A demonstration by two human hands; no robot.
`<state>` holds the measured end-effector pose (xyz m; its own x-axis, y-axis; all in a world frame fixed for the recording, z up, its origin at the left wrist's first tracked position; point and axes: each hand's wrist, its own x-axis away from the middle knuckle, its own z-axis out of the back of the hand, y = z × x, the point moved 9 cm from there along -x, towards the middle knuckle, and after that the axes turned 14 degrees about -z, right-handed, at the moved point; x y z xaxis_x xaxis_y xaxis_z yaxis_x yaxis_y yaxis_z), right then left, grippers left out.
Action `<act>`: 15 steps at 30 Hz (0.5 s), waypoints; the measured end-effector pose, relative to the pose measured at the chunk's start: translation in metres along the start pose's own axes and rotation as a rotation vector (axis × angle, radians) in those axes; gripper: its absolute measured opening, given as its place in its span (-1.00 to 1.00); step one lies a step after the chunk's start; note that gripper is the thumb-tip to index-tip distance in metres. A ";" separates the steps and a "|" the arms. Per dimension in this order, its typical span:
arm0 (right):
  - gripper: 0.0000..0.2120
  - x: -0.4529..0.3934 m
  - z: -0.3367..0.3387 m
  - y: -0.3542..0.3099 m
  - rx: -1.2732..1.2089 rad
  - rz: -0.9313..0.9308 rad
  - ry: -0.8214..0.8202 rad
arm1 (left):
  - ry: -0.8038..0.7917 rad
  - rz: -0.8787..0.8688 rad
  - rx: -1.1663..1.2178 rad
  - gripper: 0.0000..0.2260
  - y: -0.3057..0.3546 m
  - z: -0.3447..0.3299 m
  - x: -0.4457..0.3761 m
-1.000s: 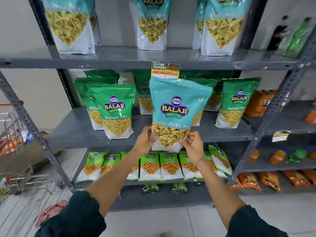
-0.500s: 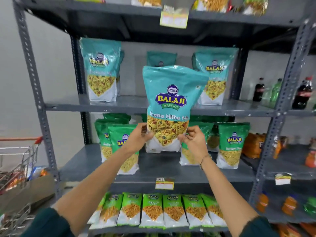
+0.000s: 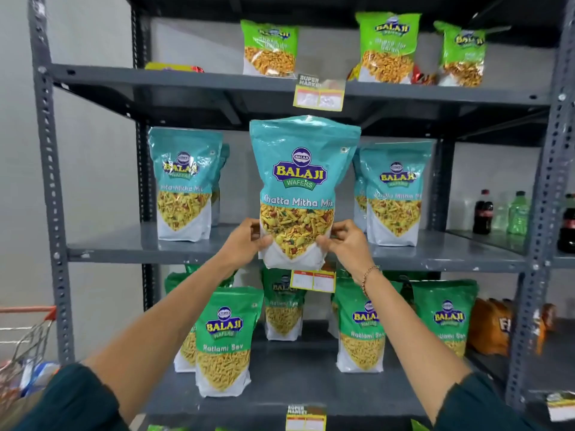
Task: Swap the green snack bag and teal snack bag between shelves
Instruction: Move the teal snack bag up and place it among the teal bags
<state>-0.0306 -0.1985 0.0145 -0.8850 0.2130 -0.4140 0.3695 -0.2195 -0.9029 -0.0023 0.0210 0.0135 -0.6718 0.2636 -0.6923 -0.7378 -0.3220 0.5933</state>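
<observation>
Teal plastic snack pouch (image 3: 300,188), printed "Khatta Mitha Mix", is held upright in front of the middle shelf (image 3: 130,247) of a grey slotted-steel rack. Left hand (image 3: 245,244) grips its lower left edge, thumb on the front face; right hand (image 3: 345,244) pinches its lower right edge, a beaded bracelet (image 3: 368,276) on that wrist. The pouch's white base sits at the level of the shelf's front lip, just above a yellow price tag (image 3: 312,280); whether the base touches the shelf cannot be told.

Count on the middle shelf: two teal pouches stand in front, one left (image 3: 183,185) and one right (image 3: 393,191), each with part of another visible behind it.

Count on the lower shelf (image 3: 295,381): four green "Ratlami Sev" pouches show their fronts clearly, namely front left (image 3: 225,340), centre rear (image 3: 283,306), right of centre (image 3: 361,328) and far right (image 3: 446,318); further green pouches are partly hidden behind them.

Count on the top shelf (image 3: 186,84): three light-green pouches, at (image 3: 269,48), (image 3: 385,46) and (image 3: 463,54).

Three drink bottles are distinct on the adjoining rack at right: one dark (image 3: 483,213), one green (image 3: 519,213), one dark at the frame edge (image 3: 567,222).
</observation>
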 end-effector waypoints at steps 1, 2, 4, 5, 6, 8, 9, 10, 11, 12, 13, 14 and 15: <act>-0.69 -0.010 -0.002 0.000 0.015 0.000 0.000 | 0.005 0.002 -0.003 -0.68 -0.008 0.000 -0.010; -0.69 -0.021 -0.003 0.002 0.022 -0.005 0.001 | 0.009 0.000 -0.010 -0.68 -0.013 0.001 -0.018; -0.70 -0.042 -0.005 0.009 0.016 -0.023 0.003 | 0.019 -0.001 -0.008 -0.67 -0.027 -0.001 -0.036; -0.69 -0.052 -0.006 0.013 0.013 -0.028 0.002 | 0.027 0.006 0.006 -0.67 -0.034 -0.003 -0.045; -0.68 -0.062 -0.007 0.016 0.017 -0.031 0.003 | 0.036 0.012 0.020 -0.66 -0.040 -0.004 -0.052; -0.66 -0.081 -0.008 0.023 0.023 -0.042 0.004 | 0.050 0.030 0.056 -0.65 -0.054 -0.009 -0.067; -0.65 -0.090 -0.009 0.027 0.021 -0.050 0.004 | 0.057 0.041 0.076 -0.65 -0.061 -0.011 -0.074; -0.66 -0.100 -0.010 0.030 0.019 -0.061 0.003 | 0.062 0.048 0.091 -0.65 -0.069 -0.014 -0.081; -0.66 -0.109 -0.010 0.034 0.015 -0.071 0.000 | 0.066 0.059 0.103 -0.65 -0.077 -0.017 -0.088; -0.66 -0.117 -0.011 0.039 0.016 -0.086 -0.001 | 0.069 0.068 0.109 -0.66 -0.083 -0.020 -0.094; -0.67 -0.125 -0.012 0.044 0.020 -0.101 -0.005 | 0.072 0.078 0.114 -0.67 -0.089 -0.024 -0.100; -0.68 -0.133 -0.012 0.049 0.027 -0.114 -0.011 | 0.075 0.087 0.116 -0.68 -0.094 -0.027 -0.104; -0.70 -0.139 -0.013 0.053 0.032 -0.123 -0.019 | 0.078 0.101 0.122 -0.69 -0.101 -0.030 -0.108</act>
<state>0.1157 -0.2272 0.0225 -0.9285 0.2223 -0.2975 0.2487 -0.2228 -0.9426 0.1466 -0.0025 0.0163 -0.7395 0.1626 -0.6532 -0.6722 -0.2291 0.7040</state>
